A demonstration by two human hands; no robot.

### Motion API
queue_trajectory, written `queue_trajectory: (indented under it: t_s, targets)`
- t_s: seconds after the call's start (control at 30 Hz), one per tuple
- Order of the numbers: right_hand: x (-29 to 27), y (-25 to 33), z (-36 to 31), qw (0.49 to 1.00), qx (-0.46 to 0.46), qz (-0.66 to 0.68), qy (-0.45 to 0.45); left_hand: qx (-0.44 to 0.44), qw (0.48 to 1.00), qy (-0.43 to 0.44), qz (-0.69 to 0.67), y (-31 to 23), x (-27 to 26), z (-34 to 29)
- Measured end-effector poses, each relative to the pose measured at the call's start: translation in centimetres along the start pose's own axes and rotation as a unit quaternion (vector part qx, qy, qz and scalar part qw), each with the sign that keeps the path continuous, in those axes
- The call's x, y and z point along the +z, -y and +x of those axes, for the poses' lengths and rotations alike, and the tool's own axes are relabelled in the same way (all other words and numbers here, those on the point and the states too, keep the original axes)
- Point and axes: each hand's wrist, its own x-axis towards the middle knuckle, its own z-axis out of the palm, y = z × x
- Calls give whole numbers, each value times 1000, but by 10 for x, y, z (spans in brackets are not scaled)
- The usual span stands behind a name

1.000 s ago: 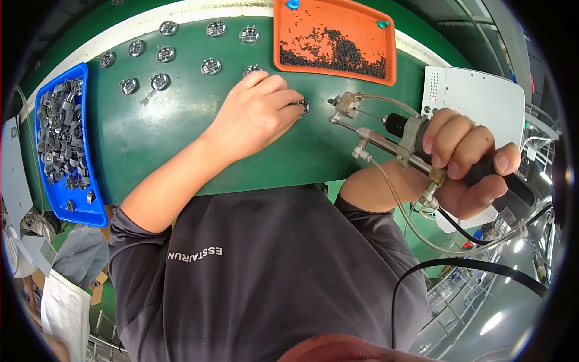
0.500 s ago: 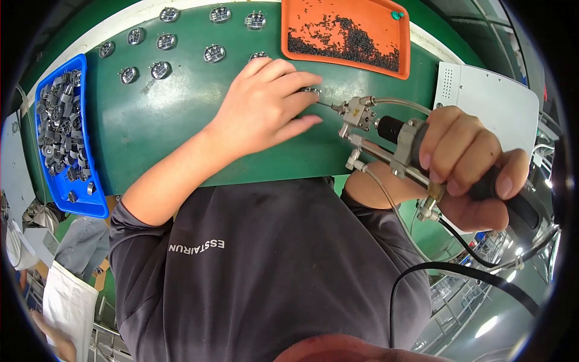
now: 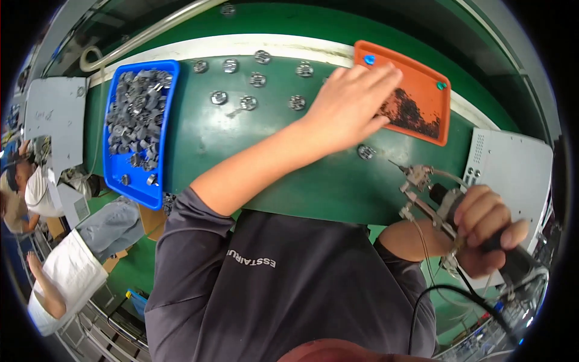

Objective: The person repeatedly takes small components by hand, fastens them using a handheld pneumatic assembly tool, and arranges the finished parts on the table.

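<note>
My left hand [image 3: 356,102] reaches over the near left part of an orange tray [image 3: 447,114]. Its fingers stretch out, the thumb stands apart, and nothing shows in it. Inside the tray lie many tiny black pieces [image 3: 410,114]; my hand hides some of the tray. On the right, my right hand [image 3: 485,226] is wrapped round a hose-fed hand tool [image 3: 431,208] with a dark grip, metal fittings and a thin needle tip. A small round metal part [image 3: 365,151] sits on the green table between the needle tip and my left hand, touched by neither.
More round metal parts [image 3: 257,79] stand spread over the table [image 3: 271,175]. At the left is a blue tray [image 3: 172,120] full of grey and metal parts. A pale box [image 3: 512,175] stands at the right; hoses hang below the tool. Other people [image 3: 69,265] are at the far left.
My left hand has left the round part near the needle and moved right, over the orange tray. The needle tip is now apart from that part. The whole view has shifted.
</note>
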Motion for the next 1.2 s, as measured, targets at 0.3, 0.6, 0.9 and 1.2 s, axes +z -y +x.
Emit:
queue_trajectory:
  t_s: [0.3,0.6,0.9,1.2]
  targets:
    - [-12,2,5,996,80,-12,45,72,984,164,18,-7,-10,-56]
    - [-21,-8,3,994,69,58,67,73,991,114,19,-3,2,-63]
    - [-4,-27,5,986,99,86,98,67,992,102,17,2,4,-70]
    - [3,-35,7,978,103,102,150,45,991,125,-6,-2,2,-65]
